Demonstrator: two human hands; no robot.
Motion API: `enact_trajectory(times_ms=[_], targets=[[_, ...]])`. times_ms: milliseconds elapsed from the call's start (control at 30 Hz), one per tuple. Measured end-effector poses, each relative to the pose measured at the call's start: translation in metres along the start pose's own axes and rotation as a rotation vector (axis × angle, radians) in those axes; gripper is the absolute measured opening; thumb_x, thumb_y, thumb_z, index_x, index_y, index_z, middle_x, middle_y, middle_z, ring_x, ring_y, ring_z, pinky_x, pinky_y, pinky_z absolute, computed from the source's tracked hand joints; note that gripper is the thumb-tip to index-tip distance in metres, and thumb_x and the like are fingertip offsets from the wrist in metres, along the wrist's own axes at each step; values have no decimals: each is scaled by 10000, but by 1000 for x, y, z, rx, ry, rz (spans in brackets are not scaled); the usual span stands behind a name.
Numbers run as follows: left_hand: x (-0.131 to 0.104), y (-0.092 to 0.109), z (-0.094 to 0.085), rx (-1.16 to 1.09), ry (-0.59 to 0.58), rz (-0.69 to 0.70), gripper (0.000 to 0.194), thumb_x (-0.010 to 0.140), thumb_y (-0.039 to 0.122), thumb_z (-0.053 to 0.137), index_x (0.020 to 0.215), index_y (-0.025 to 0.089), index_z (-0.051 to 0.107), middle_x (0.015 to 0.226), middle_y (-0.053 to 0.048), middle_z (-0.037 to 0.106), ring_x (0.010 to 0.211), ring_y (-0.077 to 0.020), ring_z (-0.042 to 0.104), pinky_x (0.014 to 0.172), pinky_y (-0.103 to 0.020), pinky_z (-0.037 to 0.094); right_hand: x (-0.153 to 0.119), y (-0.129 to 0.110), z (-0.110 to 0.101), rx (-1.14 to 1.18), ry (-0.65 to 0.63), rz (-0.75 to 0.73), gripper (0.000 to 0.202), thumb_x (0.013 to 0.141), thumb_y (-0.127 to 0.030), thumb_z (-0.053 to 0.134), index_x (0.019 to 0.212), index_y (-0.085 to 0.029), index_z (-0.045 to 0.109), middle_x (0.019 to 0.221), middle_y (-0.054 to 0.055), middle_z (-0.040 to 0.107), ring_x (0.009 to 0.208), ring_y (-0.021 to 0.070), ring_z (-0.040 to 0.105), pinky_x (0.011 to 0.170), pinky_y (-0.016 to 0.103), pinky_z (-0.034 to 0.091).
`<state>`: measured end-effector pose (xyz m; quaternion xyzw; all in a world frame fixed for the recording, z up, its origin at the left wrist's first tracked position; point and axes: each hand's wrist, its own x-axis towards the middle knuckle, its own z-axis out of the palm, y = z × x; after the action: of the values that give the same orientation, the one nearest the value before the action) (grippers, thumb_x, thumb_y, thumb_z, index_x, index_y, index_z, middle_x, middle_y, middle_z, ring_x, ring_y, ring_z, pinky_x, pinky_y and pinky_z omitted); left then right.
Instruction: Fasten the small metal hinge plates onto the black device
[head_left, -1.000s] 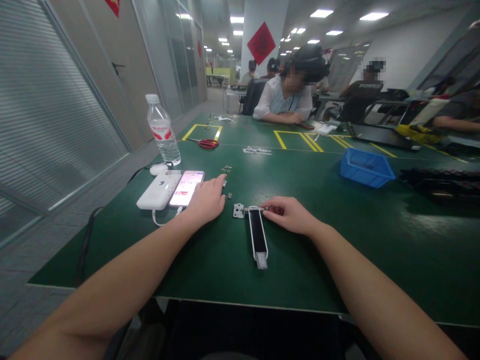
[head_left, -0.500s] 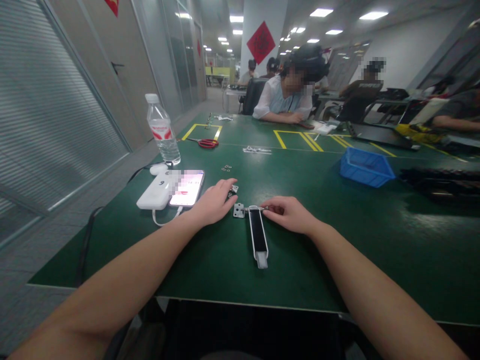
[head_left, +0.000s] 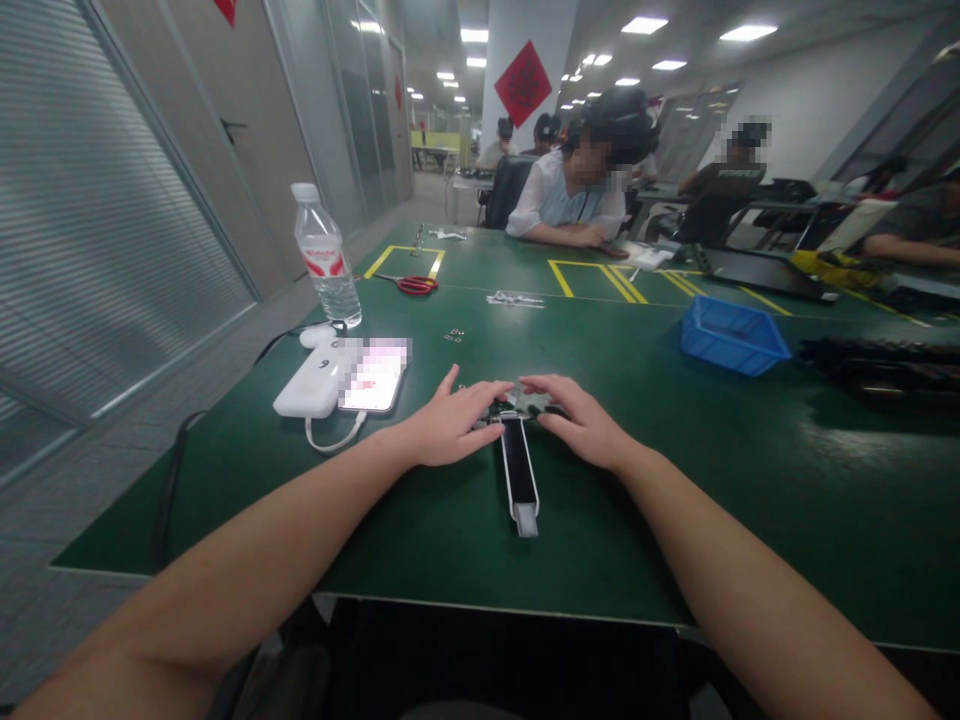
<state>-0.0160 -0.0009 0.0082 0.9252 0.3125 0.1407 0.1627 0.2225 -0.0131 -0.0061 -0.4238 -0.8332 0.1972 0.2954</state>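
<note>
A long black strip with a white frame [head_left: 519, 465] lies on the green table [head_left: 420, 540], its grey end toward me. Small metal parts [head_left: 517, 402] are at its far end, between my hands and partly covered by them. My left hand [head_left: 459, 422] is spread low over the left side of these parts, thumb and fingers apart. On the right side, my right hand [head_left: 577, 418] has its fingers stretched toward the same parts, with a gap between thumb and forefinger. Neither hand is visibly wrapped round anything.
Left are a water bottle [head_left: 328, 262], a white power bank [head_left: 309, 382] and a phone [head_left: 375, 378]. Red-handled scissors [head_left: 416, 285] and tiny pieces [head_left: 454, 335] lie farther off. A blue bin [head_left: 731, 338] stands right. A person [head_left: 568, 200] sits across the table.
My left hand has moved right, over the metal parts by the strip. My right hand's fingers have opened out from their curled hold at the strip's far end.
</note>
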Motion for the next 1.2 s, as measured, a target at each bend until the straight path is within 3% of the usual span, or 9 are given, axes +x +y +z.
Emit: enact_trajectory(times_ms=[133, 233, 500, 667, 833, 1033, 1200], targets=[[-1, 0, 2, 12, -15, 19, 496, 951, 335, 391, 1414, 259, 231, 1423, -82, 430, 1294, -247, 417, 1107, -600, -66, 0, -3, 0, 29, -72, 2, 511, 841, -206, 417, 1349, -251, 450, 1358, 72, 499, 1264, 251, 421, 1055, 492, 325], [-2, 0, 3, 21, -8, 18, 498, 949, 334, 392, 1415, 249, 239, 1430, -86, 423, 1299, -254, 412, 1101, -614, -59, 1, -4, 1, 66, -145, 56, 512, 870, -222, 376, 1380, -220, 420, 1387, 76, 484, 1292, 235, 413, 1079, 475, 313], [-1, 0, 1, 52, 34, -4, 447, 935, 342, 413, 1360, 234, 327, 1366, -83, 479, 1275, -240, 416, 1115, -558, 69, 3, 5, 2, -69, -39, 145, 397, 888, -244, 386, 1247, -164, 535, 1257, 113, 577, 1170, 232, 511, 1027, 439, 362], [0, 3, 0, 107, 57, -11, 380, 902, 330, 442, 1264, 214, 437, 1231, -85, 549, 1182, -246, 460, 1049, -492, 211, 2, 10, 0, -220, 21, 126, 327, 784, -167, 513, 1093, -179, 618, 1041, 90, 629, 972, 230, 558, 902, 410, 423], [0, 4, -2, 156, 70, -29, 301, 871, 289, 441, 1153, 211, 511, 1120, -69, 580, 1072, -244, 500, 966, -449, 264, 1, 12, -1, -215, 71, 193, 357, 721, -97, 504, 1031, -191, 652, 868, 55, 604, 775, 176, 556, 760, 336, 463], [0, 2, -2, 177, 67, -29, 257, 835, 248, 445, 1074, 220, 536, 1051, -46, 597, 1023, -230, 512, 923, -427, 262, 1, 18, -1, -256, 65, 162, 415, 693, -18, 464, 996, -194, 687, 1067, 86, 618, 1009, 233, 550, 912, 407, 436], [0, 3, -2, 190, 75, -23, 246, 826, 230, 442, 1047, 210, 547, 1014, -43, 608, 996, -220, 525, 909, -420, 259, 1, 16, -2, -260, 26, 187, 368, 721, -36, 492, 978, -203, 696, 1028, 72, 639, 964, 222, 565, 887, 389, 446]])
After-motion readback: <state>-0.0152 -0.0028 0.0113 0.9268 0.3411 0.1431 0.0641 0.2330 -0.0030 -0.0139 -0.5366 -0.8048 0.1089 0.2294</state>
